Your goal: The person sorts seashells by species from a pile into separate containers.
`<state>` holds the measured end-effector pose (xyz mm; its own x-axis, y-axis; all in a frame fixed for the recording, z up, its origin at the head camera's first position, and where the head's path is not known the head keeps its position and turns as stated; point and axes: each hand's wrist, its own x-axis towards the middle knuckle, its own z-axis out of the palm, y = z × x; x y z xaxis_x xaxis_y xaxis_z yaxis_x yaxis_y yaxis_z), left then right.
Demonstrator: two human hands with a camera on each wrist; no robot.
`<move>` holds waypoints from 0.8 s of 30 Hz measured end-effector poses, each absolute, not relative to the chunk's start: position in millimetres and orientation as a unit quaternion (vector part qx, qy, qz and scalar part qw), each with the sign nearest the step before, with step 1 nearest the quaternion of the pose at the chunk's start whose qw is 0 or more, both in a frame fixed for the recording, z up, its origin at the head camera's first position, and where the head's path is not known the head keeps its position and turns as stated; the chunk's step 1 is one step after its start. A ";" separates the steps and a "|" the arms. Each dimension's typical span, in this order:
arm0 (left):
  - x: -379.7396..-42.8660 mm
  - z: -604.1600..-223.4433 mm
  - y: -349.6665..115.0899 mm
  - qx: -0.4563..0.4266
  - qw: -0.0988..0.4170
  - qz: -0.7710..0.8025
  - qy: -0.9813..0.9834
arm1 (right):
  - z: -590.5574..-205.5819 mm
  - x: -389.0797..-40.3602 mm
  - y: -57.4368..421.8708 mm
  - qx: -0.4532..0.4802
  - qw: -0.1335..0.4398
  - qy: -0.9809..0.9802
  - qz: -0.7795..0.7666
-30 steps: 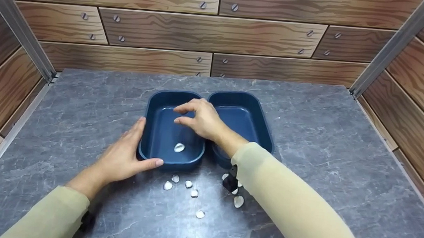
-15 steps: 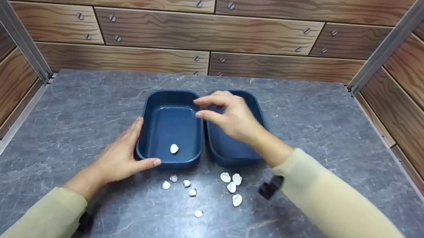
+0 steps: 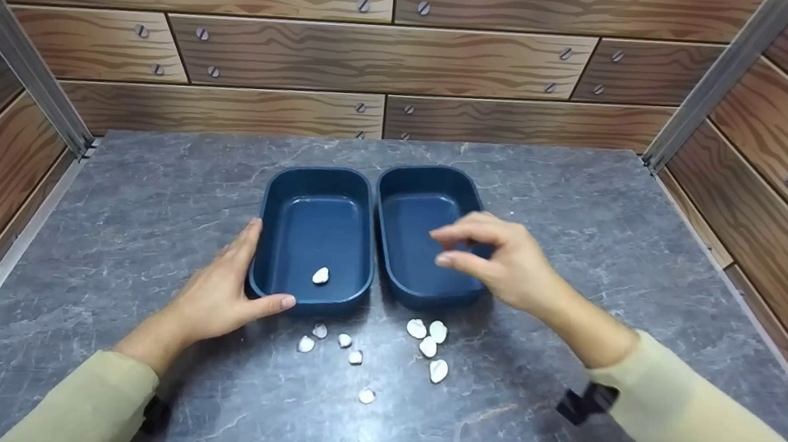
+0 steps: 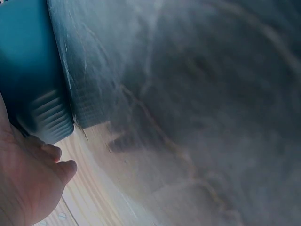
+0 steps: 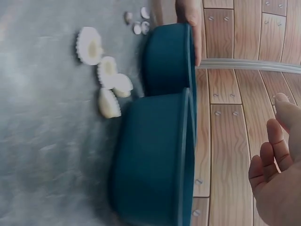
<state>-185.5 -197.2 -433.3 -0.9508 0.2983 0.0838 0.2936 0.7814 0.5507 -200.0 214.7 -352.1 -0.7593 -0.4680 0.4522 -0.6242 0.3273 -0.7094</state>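
Observation:
Two dark blue rectangular tubs stand side by side. In the left tub lies one white seashell near its front. My left hand rests against that tub's left side and front corner, fingers straight and thumb along the front rim. My right hand hovers over the right front edge of the right tub, fingers loosely bent and apart from the thumb. Nothing sits between them; the right wrist view also shows the bare palm. No shell is visible inside the right tub.
On the grey marbled table, several larger ribbed shells lie before the right tub. Several smaller shells are scattered before the left tub. Wood-patterned walls enclose the back and sides.
My right hand has moved from over the left tub to the right and nearer, past the right tub. The shell in the left tub has turned slightly. My left hand stays in place.

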 end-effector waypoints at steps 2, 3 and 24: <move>-186.1 -433.2 -196.8 0.157 0.003 0.293 0.943 | -357.8 -194.3 223.8 0.332 0.081 -0.814 0.469; -186.5 -433.2 -196.7 0.157 0.003 0.293 0.943 | -360.7 -191.5 227.8 0.331 0.080 -0.816 0.467; -185.3 -434.1 -198.1 0.150 0.010 0.287 0.946 | -414.8 -153.6 254.1 0.357 0.016 -0.809 0.467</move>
